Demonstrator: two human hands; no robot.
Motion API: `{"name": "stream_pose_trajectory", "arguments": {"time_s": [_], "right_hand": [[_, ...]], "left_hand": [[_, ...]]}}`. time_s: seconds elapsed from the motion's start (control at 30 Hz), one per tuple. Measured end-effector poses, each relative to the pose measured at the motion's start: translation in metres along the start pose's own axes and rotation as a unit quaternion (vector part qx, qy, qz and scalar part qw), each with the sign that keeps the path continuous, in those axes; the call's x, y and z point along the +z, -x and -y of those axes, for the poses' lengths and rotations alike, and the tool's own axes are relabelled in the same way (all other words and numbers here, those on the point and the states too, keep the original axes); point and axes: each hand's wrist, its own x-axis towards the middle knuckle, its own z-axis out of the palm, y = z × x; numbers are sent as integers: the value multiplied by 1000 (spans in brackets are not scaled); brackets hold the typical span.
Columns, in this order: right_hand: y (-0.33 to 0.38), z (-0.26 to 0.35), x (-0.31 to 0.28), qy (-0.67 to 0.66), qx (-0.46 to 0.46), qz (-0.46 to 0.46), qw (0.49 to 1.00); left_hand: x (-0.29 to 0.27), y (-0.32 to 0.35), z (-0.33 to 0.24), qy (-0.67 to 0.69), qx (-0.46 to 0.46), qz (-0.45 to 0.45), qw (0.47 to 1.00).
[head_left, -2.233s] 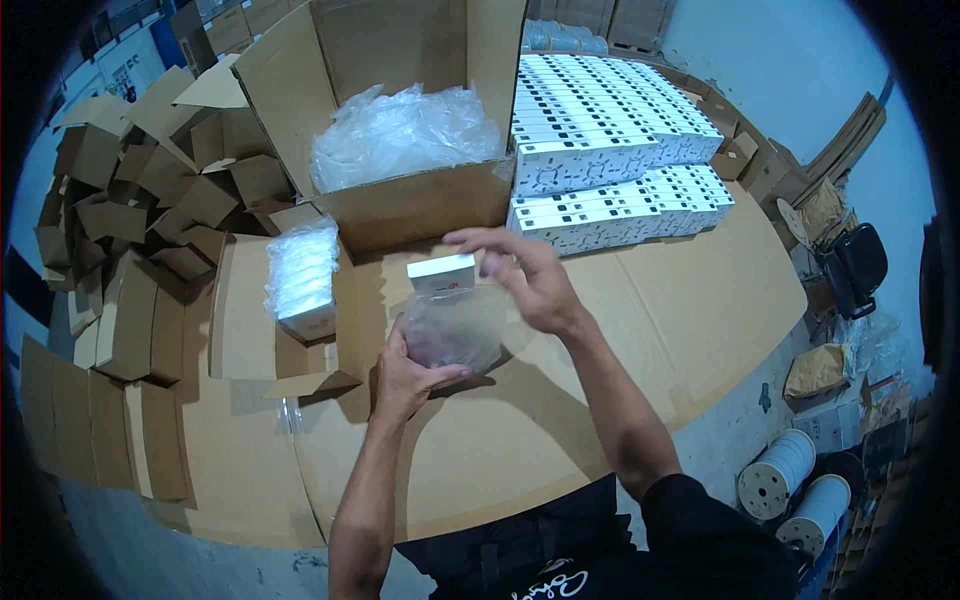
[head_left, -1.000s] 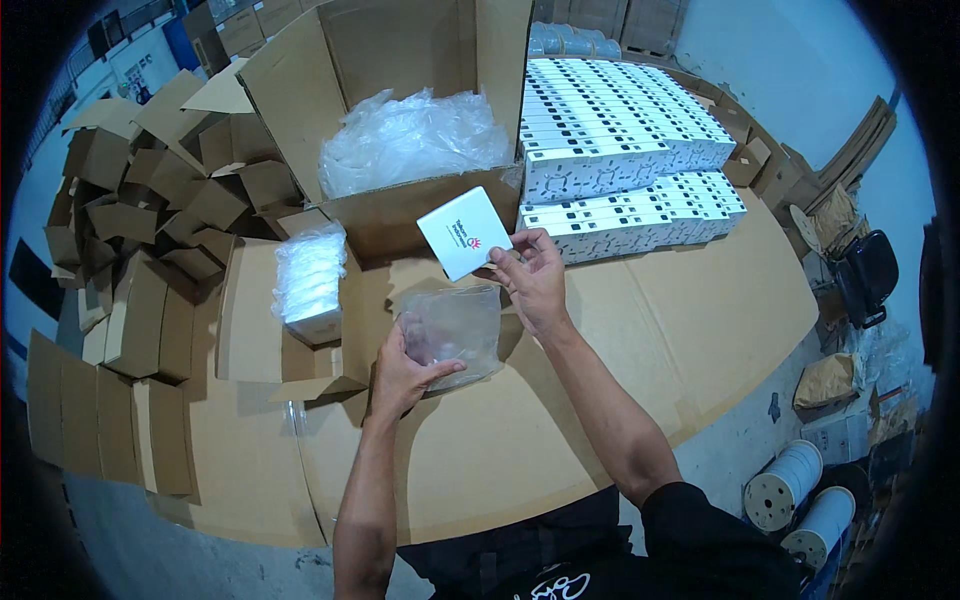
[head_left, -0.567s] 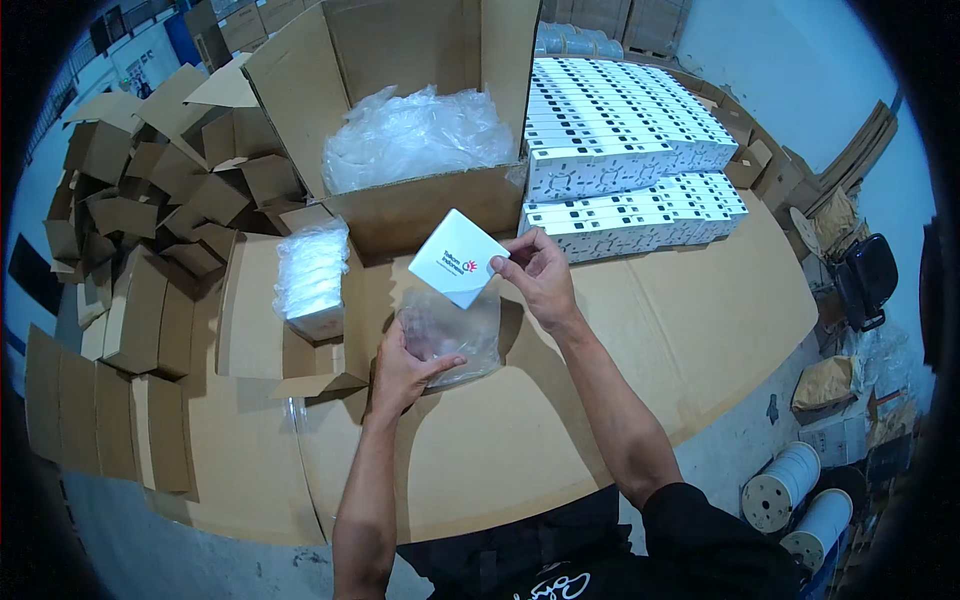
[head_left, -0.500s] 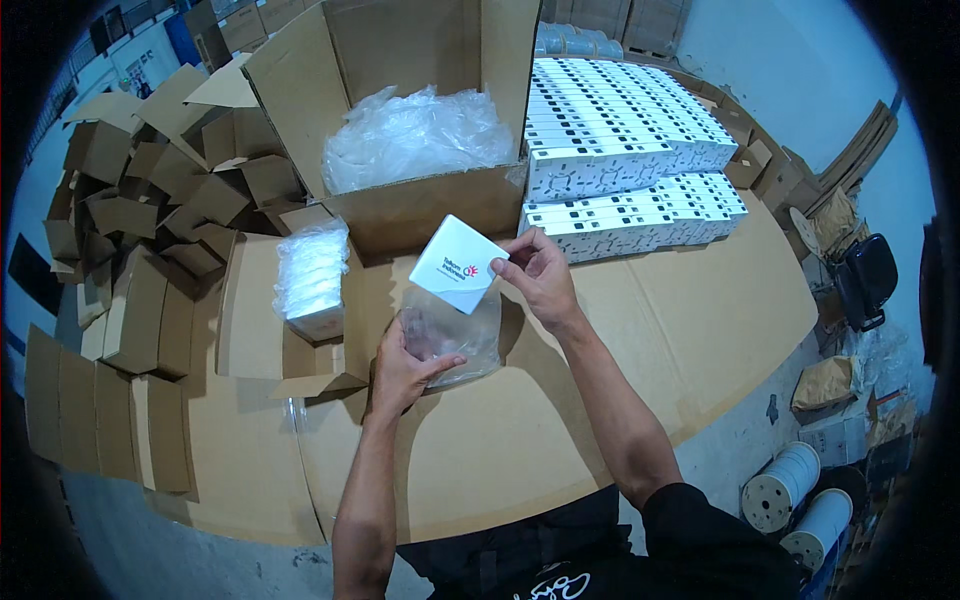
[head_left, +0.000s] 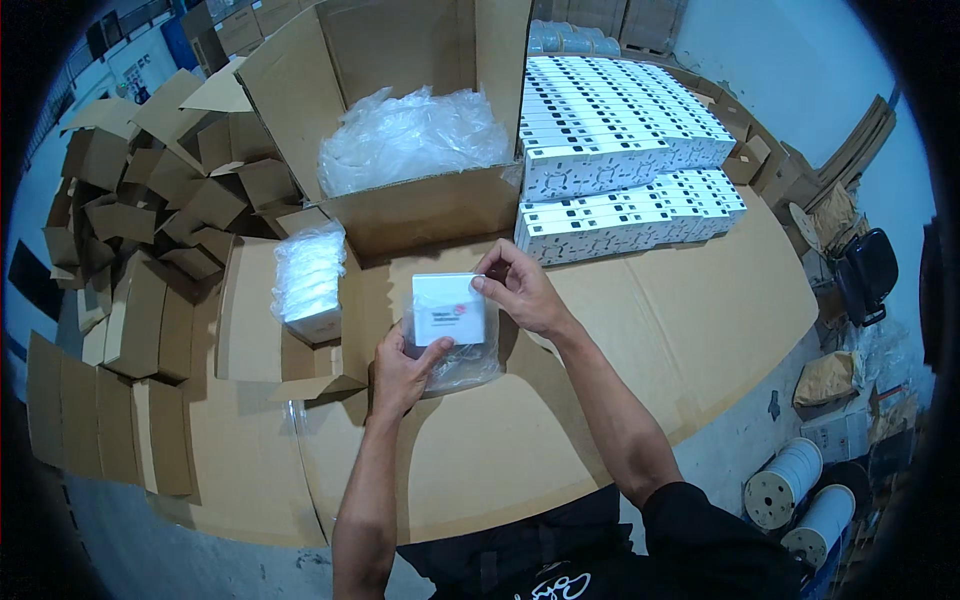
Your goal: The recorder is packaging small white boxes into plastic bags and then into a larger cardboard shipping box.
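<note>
A small white square box (head_left: 447, 307) with a red mark sits partly inside a clear plastic bag (head_left: 462, 370), its top edge sticking out of the bag's mouth. My left hand (head_left: 402, 372) grips the bag from the lower left, thumb across its front. At the box's upper right corner, my right hand (head_left: 522, 290) pinches it between thumb and fingers. Left of my hands stands an open cardboard carton (head_left: 250, 320), holding a row of bagged white boxes (head_left: 310, 280).
Behind, a large open carton (head_left: 430, 215) holds a heap of clear plastic bags (head_left: 415, 140). Stacked white printed boxes (head_left: 620, 150) fill the back right of the cardboard-covered table (head_left: 660, 330). Empty cartons (head_left: 180, 190) pile up at the left. Cable spools (head_left: 785, 480) stand on the floor at right.
The white box has moved down and slightly left, from above the bag to partly inside it, and turned from a slant to nearly level. My right hand moved with it.
</note>
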Motion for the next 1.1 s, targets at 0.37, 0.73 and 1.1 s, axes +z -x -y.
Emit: {"name": "stream_pose_trajectory", "arguments": {"time_s": [0.37, 0.73, 1.1], "right_hand": [[16, -10, 26, -47, 100, -43, 993], [16, -16, 39, -125, 95, -93, 983], [17, -3, 42, -145, 51, -71, 986]], "left_hand": [[8, -16, 2, -3, 26, -62, 998], [10, -19, 8, 24, 47, -69, 996], [7, -18, 1, 5, 140, -98, 985]]}}
